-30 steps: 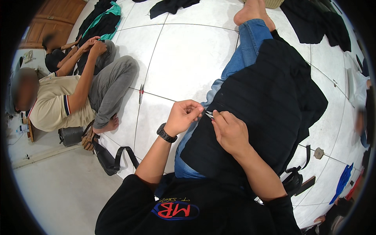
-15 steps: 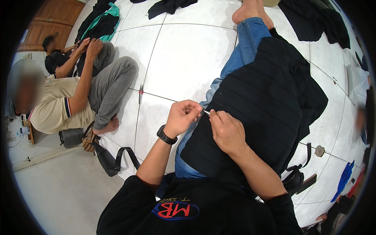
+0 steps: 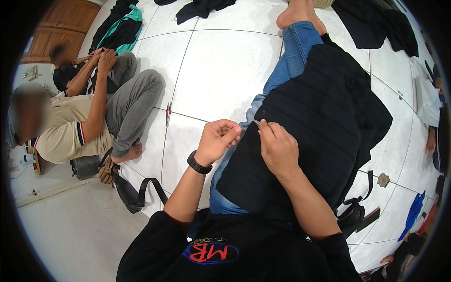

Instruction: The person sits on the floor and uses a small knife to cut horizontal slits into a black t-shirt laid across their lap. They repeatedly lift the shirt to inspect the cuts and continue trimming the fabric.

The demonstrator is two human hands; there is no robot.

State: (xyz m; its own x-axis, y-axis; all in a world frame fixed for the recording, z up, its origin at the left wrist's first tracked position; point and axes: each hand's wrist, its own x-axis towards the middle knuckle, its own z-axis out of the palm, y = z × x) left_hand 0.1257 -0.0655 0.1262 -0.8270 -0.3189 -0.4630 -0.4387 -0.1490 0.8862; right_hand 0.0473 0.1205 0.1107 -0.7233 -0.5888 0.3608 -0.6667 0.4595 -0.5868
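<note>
A black ribbed garment point(image 3: 324, 113) lies over my lap and my outstretched leg in blue jeans point(image 3: 286, 66). My left hand point(image 3: 217, 139), with a black watch on its wrist, pinches the garment's left edge between its fingertips. Close beside it, my right hand point(image 3: 278, 146) rests on the fabric and grips a small thin metal tool point(image 3: 256, 123). The tool's tip points at the same edge. What kind of tool it is cannot be made out.
A person in a beige shirt and grey trousers point(image 3: 94, 117) sits on the white tiled floor to my left, with another person behind. A black strap bag point(image 3: 129, 192) lies near them, and a small red-handled tool point(image 3: 167, 114) on the tiles. Dark clothes point(image 3: 376, 23) lie farther off.
My right hand has crept slightly up toward the garment's edge. My left hand keeps its pinch in the same spot.
</note>
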